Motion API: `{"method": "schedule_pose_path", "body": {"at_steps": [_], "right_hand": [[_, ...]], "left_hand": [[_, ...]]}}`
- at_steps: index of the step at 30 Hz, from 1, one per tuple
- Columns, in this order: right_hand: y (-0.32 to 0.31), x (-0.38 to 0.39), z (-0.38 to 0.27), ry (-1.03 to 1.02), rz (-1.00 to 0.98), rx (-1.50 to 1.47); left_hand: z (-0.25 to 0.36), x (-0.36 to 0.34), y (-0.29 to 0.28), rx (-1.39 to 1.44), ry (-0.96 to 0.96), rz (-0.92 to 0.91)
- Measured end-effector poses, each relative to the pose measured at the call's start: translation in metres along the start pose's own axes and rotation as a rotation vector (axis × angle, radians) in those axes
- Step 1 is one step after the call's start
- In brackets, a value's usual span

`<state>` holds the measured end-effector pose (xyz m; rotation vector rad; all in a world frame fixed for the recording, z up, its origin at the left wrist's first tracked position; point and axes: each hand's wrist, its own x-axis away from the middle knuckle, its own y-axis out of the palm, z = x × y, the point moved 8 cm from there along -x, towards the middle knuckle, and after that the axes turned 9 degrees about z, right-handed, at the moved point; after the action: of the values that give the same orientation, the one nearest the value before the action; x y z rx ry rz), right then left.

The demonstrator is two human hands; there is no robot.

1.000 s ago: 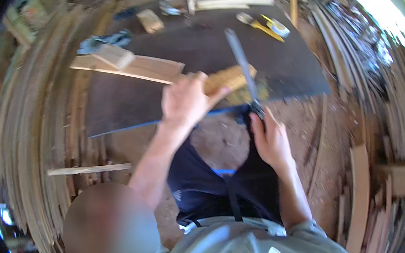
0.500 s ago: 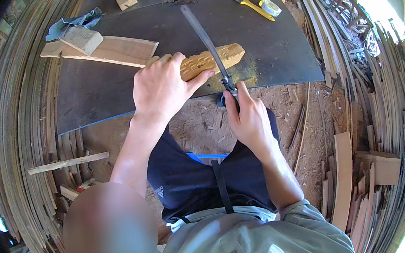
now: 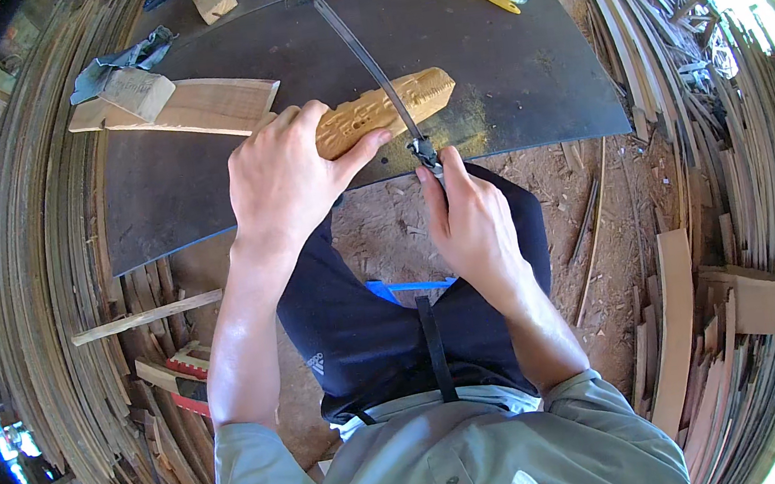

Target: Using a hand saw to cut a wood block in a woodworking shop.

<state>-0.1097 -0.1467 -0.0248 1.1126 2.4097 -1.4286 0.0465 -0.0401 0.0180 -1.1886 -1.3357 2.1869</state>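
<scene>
Head view, left hand [image 3: 279,173]: clamped on the carved block [image 3: 360,123], apparently to steady it!
Right hand [image 3: 476,222]: closed round the handle [image 3: 425,154], seemingly for control.
Blade [image 3: 378,70]: across the block.

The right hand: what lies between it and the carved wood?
In the head view, the near end of the thin tool lies between the right hand and the carved wood, with the table beneath.
</scene>
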Motion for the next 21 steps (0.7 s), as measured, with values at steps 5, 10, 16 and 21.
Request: {"method": "schedule_pose_path", "body": {"at_steps": [5, 10, 16, 21], "right_hand": [[0.001, -0.002, -0.001, 0.009, -0.005, -0.025], [0.001, -0.003, 0.000, 0.037, -0.049, -0.027], [-0.002, -0.006, 0.002, 0.054, -0.071, -0.078], [0.000, -0.003, 0.010, 0.115, -0.130, -0.187]], "left_hand": [[-0.001, -0.001, -0.003, 0.042, -0.011, -0.006], [0.000, -0.001, -0.003, 0.028, 0.002, 0.007], [-0.002, -0.001, 0.001, 0.029, 0.005, 0.006], [-0.003, 0.001, 0.002, 0.010, -0.016, -0.027]]}}
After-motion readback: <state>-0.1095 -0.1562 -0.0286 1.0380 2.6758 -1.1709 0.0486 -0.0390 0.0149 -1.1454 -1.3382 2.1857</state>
